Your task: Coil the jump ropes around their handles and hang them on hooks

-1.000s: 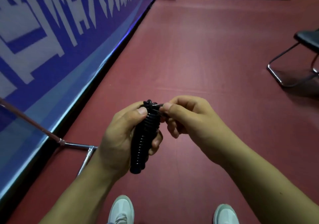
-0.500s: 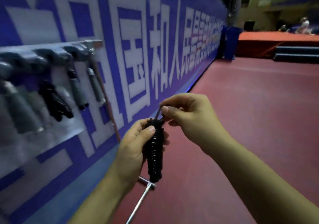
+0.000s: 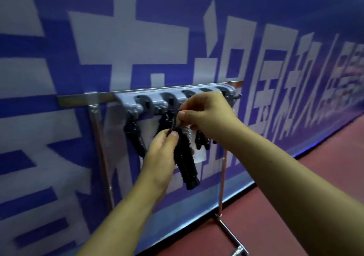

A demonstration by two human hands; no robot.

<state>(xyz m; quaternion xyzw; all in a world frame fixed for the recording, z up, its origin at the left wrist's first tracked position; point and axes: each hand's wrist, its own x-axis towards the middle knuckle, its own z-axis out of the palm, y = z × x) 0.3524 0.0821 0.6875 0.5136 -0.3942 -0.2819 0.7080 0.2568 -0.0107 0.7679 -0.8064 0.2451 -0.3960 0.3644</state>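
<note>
A blue banner (image 3: 118, 48) backs the grey hook rack (image 3: 155, 101) above red floor (image 3: 315, 186). The left hand (image 3: 161, 157) grips the coiled jump rope (image 3: 187, 167); the right hand (image 3: 206, 115) pinches its cord.

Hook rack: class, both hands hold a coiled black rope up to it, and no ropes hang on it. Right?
No: the head view shows other coiled ropes hanging on the hook rack. Left hand and right hand do hold the coiled black rope.
</note>
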